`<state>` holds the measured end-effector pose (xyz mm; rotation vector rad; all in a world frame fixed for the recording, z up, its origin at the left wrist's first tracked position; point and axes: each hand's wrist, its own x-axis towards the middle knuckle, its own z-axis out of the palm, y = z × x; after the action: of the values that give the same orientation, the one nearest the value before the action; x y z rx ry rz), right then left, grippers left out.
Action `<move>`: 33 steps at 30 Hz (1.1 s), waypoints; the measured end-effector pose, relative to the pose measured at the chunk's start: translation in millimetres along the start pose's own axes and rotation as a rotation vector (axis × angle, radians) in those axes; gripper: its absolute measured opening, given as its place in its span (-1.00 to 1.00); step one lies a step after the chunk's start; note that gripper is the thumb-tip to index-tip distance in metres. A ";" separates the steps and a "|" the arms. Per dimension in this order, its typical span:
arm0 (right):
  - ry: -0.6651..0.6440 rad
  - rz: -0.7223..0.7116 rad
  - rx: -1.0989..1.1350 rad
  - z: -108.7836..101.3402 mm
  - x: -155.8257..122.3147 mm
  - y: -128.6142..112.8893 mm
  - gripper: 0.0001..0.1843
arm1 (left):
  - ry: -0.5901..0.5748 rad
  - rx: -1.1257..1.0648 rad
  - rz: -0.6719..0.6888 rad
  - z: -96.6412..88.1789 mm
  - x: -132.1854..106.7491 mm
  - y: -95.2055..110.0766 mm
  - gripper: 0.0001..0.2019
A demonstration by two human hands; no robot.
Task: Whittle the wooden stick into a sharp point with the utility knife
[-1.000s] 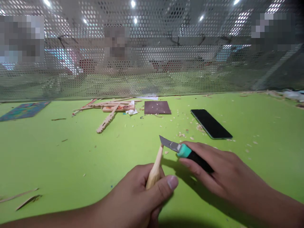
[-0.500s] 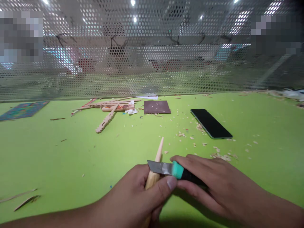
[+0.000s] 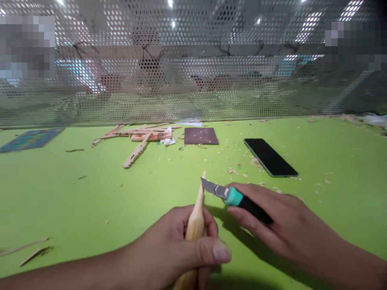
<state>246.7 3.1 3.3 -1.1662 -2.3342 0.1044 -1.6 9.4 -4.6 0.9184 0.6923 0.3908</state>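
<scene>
My left hand (image 3: 181, 245) is wrapped round a pale wooden stick (image 3: 195, 227) whose far end narrows to a point. The thumb lies across its near side, and the lower end runs out of view at the bottom. In my right hand (image 3: 281, 217) is a utility knife (image 3: 248, 205) with a black and teal handle. Its short slanted blade points left and lies at the stick's thin tip; I cannot tell whether it touches the wood.
Wood shavings (image 3: 256, 162) are scattered on the green table (image 3: 90, 201). A black phone (image 3: 270, 157) lies at right. Behind are a brown square sheet (image 3: 201, 136), a pile of carved wooden sticks (image 3: 137, 151) and a patterned sheet (image 3: 30, 139). A perforated metal screen (image 3: 187, 88) closes the far side.
The knife has moved forward along the stick, from beside my left thumb to the thin tip. My left thumb has come away from the blade, and the stick stands a little more upright.
</scene>
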 end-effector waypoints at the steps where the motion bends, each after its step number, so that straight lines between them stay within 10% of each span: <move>1: -0.007 0.006 0.010 -0.1 -0.1 -0.1 -0.71 | -0.013 -0.028 -0.009 -2.4 0.8 0.3 -0.41; 33: -0.168 0.005 0.155 -5.6 1.2 -7.3 -0.74 | -0.010 -0.011 -0.026 3.9 -0.7 1.1 -0.49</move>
<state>243.5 -1.4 10.8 -1.1246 -2.4181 0.3920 0.6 7.4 -1.8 0.8995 0.6914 0.3666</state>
